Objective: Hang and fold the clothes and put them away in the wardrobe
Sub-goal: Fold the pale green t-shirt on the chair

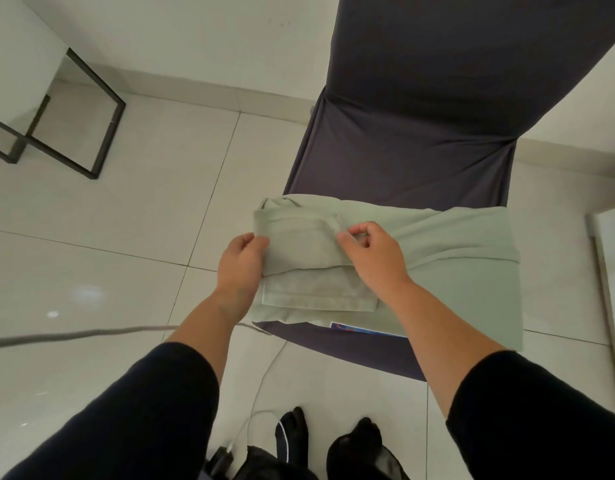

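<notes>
A pale green garment (448, 258) lies across the seat of a chair with a dark grey cover (413, 109). Its left part is folded into a thick stack of layers. My left hand (242, 265) grips the left edge of the folded part, thumb on top. My right hand (372, 251) pinches a top fold of the same garment near its middle, fingers curled. The rest of the cloth spreads to the right and hangs over the seat's right side.
A blue printed item (361, 330) peeks out under the garment at the seat's front. Black metal table legs (91, 109) stand at the far left. A grey cable (74, 336) and a white cable (264, 375) cross the tiled floor by my feet.
</notes>
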Demonstrator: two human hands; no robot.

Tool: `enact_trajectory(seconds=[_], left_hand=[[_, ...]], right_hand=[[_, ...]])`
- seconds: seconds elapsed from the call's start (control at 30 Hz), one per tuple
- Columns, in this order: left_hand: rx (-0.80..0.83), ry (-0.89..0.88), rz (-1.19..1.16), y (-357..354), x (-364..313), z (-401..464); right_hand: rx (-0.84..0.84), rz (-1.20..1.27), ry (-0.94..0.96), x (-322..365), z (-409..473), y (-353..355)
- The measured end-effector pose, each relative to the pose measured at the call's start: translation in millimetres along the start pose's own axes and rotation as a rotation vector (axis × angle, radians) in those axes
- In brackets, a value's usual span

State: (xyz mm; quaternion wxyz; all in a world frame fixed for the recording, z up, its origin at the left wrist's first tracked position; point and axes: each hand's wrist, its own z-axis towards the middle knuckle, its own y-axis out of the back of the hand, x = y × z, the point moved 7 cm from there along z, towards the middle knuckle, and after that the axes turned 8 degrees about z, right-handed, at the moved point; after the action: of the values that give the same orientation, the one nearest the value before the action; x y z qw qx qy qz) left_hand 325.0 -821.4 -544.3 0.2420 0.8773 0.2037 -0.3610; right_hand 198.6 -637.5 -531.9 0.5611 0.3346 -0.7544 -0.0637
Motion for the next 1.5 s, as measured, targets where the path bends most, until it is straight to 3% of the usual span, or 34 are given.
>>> enact_trajectory(seconds=[0.1,0.17,0.33,0.4,0.53,0.6,0.73,0.83,0.97,1.03,1.1,1.2,1.37,1.5], left_hand=[[-0.143,-0.171,0.282,2.1,-10.0,-7.3],[-0.225,-0.309,0.315,4.8,-24.1,-13.0],[-0.282,-0.587,0.239,-4.0,-65.8,-27.5],[-0.269,-0.571,0.274,-10.7,-70.3,-21.7],[-0.208,-0.193,0.32,-15.4,-32.1,5.8],[-0.217,-0.101,0.319,-15.0,-22.4,10.8],[-0.187,-0.206,0.359,-18.5,-24.1,18.0],[-0.24,-0.34,0.42,-18.8,-32.1,14.8],[-0.331,-0.521,0.282,-14.0,-54.7,-2.2],[-0.346,-0.544,0.315,-12.3,-58.2,-5.9],[-0.374,-0.475,0.443,-8.1,-51.2,-2.7],[-0.354,-0.228,0.628,0.3,-27.6,7.4],[-0.28,0.066,0.572,4.4,-18.8,35.7],[-0.13,0.171,0.469,-1.8,-19.7,68.8]], right_hand=[[0.02,-0.127,-0.013,3.1,3.7,-4.6],[-0.023,-0.154,0.033,7.1,5.2,-2.3],[-0.247,0.159,0.147,14.7,2.8,20.0],[-0.271,0.188,0.091,8.5,5.0,25.1],[-0.257,0.033,-0.108,-10.5,10.4,28.2],[-0.249,0.022,-0.162,-12.1,12.7,27.4],[-0.226,-0.026,-0.161,-8.4,13.2,27.8],[-0.2,0.078,-0.132,-8.6,11.1,23.9],[-0.302,0.278,-0.032,-7.0,7.0,31.3],[-0.337,0.225,-0.002,-4.9,5.2,35.5],[-0.319,-0.001,-0.01,-1.8,3.6,36.0],[-0.192,-0.447,-0.019,1.3,0.6,28.2],[-0.265,-0.546,0.173,25.2,3.2,27.8],[-0.176,-0.65,0.327,30.4,13.4,10.5]])
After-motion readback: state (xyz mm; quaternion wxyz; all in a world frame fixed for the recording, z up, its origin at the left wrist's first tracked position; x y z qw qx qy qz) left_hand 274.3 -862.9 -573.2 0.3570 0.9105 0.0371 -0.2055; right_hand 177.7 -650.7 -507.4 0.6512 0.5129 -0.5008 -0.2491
